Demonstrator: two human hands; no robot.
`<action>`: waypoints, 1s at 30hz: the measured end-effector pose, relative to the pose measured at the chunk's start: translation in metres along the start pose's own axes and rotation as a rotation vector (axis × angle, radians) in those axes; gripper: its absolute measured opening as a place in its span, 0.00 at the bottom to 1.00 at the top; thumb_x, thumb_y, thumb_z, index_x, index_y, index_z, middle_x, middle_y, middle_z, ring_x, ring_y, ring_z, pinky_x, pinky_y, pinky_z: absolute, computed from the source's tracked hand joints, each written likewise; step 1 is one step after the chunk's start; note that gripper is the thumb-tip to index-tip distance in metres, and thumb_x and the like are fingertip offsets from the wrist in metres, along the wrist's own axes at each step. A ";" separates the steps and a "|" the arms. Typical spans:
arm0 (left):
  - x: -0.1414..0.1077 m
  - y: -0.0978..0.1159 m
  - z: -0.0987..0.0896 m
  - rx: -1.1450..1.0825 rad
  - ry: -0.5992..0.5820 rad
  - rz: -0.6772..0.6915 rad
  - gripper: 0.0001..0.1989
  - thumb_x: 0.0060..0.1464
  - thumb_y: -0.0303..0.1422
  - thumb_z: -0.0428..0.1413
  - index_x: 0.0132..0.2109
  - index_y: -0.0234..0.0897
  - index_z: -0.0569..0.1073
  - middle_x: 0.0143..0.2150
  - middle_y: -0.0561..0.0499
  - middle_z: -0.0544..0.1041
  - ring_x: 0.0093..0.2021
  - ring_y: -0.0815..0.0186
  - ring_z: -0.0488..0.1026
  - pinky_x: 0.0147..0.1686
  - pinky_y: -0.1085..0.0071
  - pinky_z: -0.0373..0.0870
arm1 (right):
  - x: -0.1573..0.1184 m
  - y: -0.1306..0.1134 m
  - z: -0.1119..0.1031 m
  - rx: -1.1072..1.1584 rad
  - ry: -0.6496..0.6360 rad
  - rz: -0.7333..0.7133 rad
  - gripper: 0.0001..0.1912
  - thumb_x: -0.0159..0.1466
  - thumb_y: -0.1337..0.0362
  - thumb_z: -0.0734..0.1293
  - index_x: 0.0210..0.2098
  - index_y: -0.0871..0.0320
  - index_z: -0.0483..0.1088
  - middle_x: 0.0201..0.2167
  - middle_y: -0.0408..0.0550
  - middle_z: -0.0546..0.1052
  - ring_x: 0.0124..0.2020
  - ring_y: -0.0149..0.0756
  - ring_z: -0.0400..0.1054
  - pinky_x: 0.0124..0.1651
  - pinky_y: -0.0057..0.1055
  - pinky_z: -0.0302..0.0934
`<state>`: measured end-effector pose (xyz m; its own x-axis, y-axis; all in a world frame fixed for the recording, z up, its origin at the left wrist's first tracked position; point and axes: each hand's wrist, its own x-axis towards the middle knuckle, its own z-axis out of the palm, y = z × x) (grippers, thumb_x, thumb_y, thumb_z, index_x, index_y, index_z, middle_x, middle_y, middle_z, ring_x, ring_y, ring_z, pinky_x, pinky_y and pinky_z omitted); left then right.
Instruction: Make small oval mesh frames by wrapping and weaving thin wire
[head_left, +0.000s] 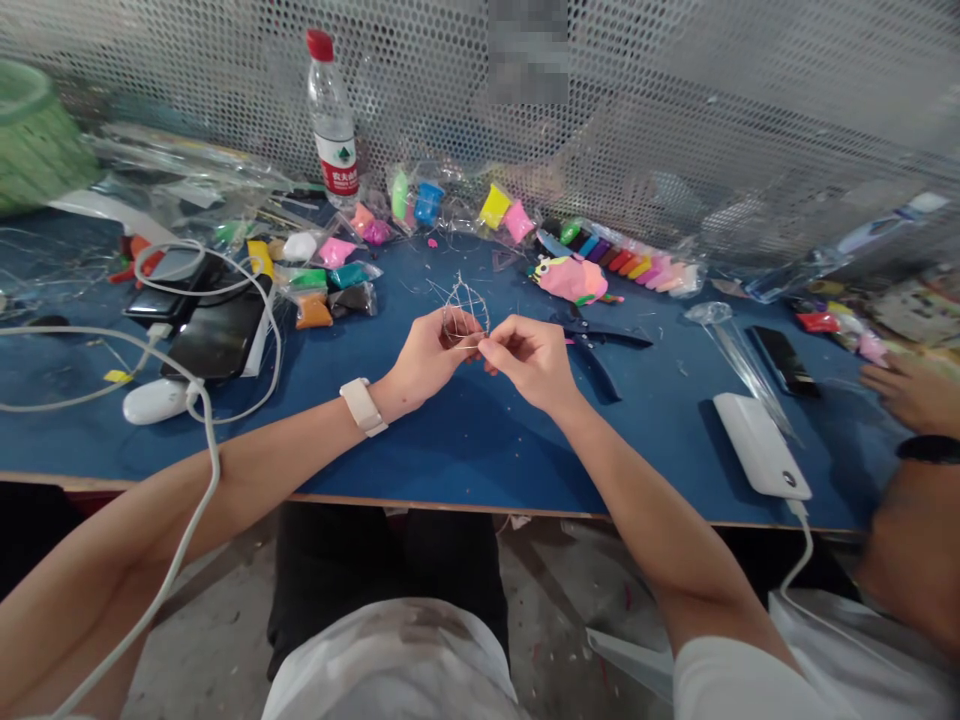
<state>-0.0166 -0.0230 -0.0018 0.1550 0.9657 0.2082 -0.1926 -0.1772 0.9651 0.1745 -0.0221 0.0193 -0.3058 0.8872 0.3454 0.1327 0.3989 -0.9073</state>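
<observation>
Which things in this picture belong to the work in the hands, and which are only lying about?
In the work:
wire frame, between left hand and right hand
pliers, probably

Lying about, it seems:
red-capped bottle
white power bank
colourful clay figure

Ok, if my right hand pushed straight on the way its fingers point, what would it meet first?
Most likely the left hand's fingertips, just ahead of the right hand at the wire frame's base; depth there is hard to judge.
</observation>
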 end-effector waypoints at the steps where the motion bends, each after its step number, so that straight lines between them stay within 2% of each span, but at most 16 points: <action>1: 0.000 0.000 0.000 0.001 -0.006 0.000 0.09 0.61 0.19 0.68 0.39 0.36 0.79 0.33 0.55 0.80 0.31 0.73 0.78 0.35 0.74 0.76 | 0.000 -0.001 0.001 -0.017 0.003 -0.007 0.25 0.64 0.41 0.86 0.29 0.53 0.79 0.24 0.41 0.82 0.23 0.33 0.73 0.29 0.33 0.67; 5: -0.001 -0.001 0.001 -0.016 0.001 -0.003 0.10 0.61 0.17 0.67 0.39 0.35 0.79 0.33 0.55 0.80 0.31 0.73 0.78 0.35 0.74 0.76 | -0.001 -0.002 0.002 -0.057 0.013 -0.032 0.25 0.65 0.43 0.85 0.29 0.53 0.78 0.24 0.41 0.81 0.23 0.32 0.71 0.29 0.33 0.63; 9: -0.001 -0.005 0.001 -0.049 0.025 -0.005 0.09 0.61 0.17 0.66 0.40 0.35 0.79 0.34 0.56 0.80 0.32 0.74 0.79 0.36 0.74 0.78 | 0.000 0.001 0.002 -0.049 -0.010 0.002 0.27 0.67 0.38 0.82 0.30 0.53 0.79 0.25 0.42 0.83 0.24 0.33 0.73 0.30 0.34 0.65; 12: -0.001 -0.005 0.001 -0.050 0.032 0.002 0.09 0.61 0.18 0.65 0.42 0.35 0.79 0.39 0.54 0.81 0.34 0.73 0.80 0.38 0.74 0.80 | 0.001 0.002 0.000 -0.101 -0.014 0.014 0.29 0.68 0.35 0.81 0.30 0.53 0.79 0.26 0.43 0.83 0.25 0.33 0.73 0.31 0.35 0.65; 15: -0.002 -0.003 0.000 -0.019 -0.011 0.018 0.08 0.61 0.22 0.68 0.45 0.35 0.79 0.44 0.51 0.83 0.37 0.72 0.81 0.41 0.73 0.81 | 0.003 0.004 -0.004 -0.139 -0.020 0.012 0.29 0.68 0.35 0.81 0.30 0.53 0.79 0.26 0.43 0.83 0.25 0.34 0.73 0.31 0.36 0.64; 19: -0.004 -0.001 0.001 -0.073 -0.021 -0.040 0.14 0.56 0.22 0.69 0.48 0.35 0.79 0.47 0.50 0.82 0.40 0.71 0.82 0.44 0.72 0.83 | 0.004 0.007 -0.008 -0.151 -0.033 0.002 0.29 0.67 0.34 0.81 0.30 0.53 0.79 0.26 0.43 0.83 0.25 0.34 0.72 0.32 0.36 0.64; 25: -0.004 0.005 0.001 -0.246 -0.115 -0.127 0.16 0.57 0.26 0.64 0.52 0.37 0.77 0.47 0.51 0.80 0.37 0.70 0.82 0.43 0.69 0.83 | 0.006 0.009 -0.011 -0.134 -0.005 -0.013 0.33 0.66 0.30 0.80 0.28 0.52 0.77 0.22 0.42 0.80 0.22 0.33 0.70 0.29 0.36 0.61; 30: -0.002 0.004 -0.001 -0.292 -0.167 -0.211 0.14 0.61 0.32 0.64 0.53 0.38 0.76 0.38 0.50 0.82 0.37 0.65 0.83 0.43 0.66 0.82 | 0.006 0.009 -0.013 -0.185 0.033 -0.041 0.34 0.65 0.29 0.81 0.27 0.52 0.76 0.21 0.41 0.78 0.23 0.33 0.67 0.29 0.36 0.59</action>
<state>-0.0184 -0.0251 0.0013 0.3714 0.9268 0.0563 -0.4038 0.1067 0.9086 0.1861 -0.0098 0.0160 -0.2841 0.8754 0.3912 0.2929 0.4677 -0.8339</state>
